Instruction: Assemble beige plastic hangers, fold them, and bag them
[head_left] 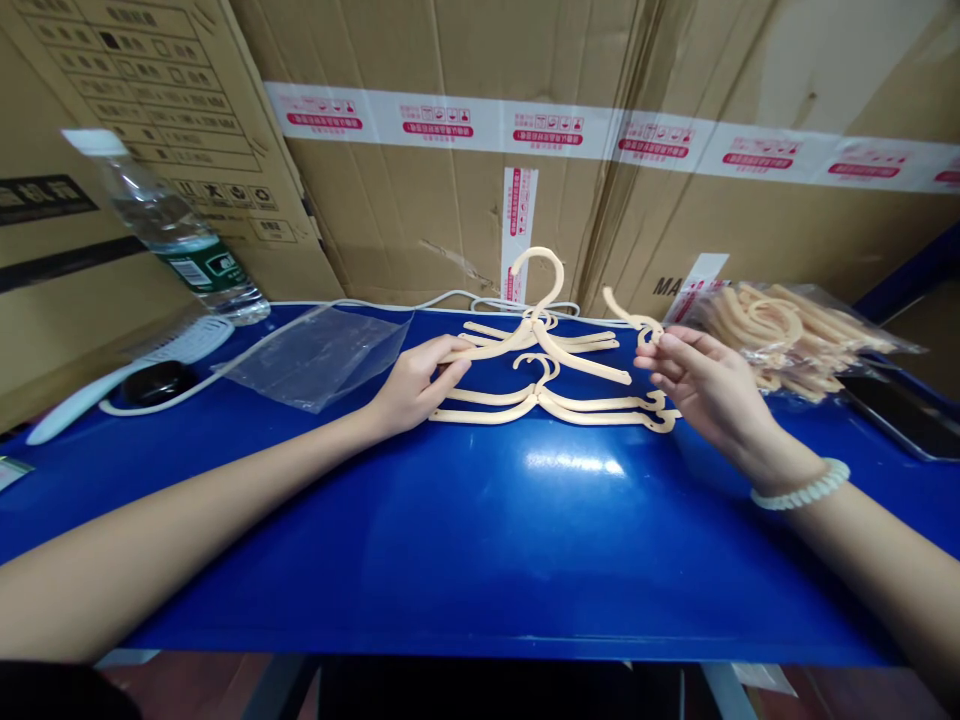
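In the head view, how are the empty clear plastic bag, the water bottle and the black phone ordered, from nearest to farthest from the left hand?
From the left hand:
1. Clear plastic bag, lying flat on the table just to its left.
2. Water bottle, tilted, farther left at the back by the boxes.
3. Black phone, far across at the table's right edge.

hangers (pixel 551 385) mid-table (pixel 480 560), bag (pixel 319 350) left (bottle (pixel 176 235) behind)

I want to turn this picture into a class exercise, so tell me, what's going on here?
A person sits at a blue table handling cream plastic hangers. The left hand grips the left end of a small stack of hangers lying on the table. The right hand holds a separate hanger piece just above the stack's right end. A bag of more hangers lies to the right, and an empty clear bag and a water bottle to the left.
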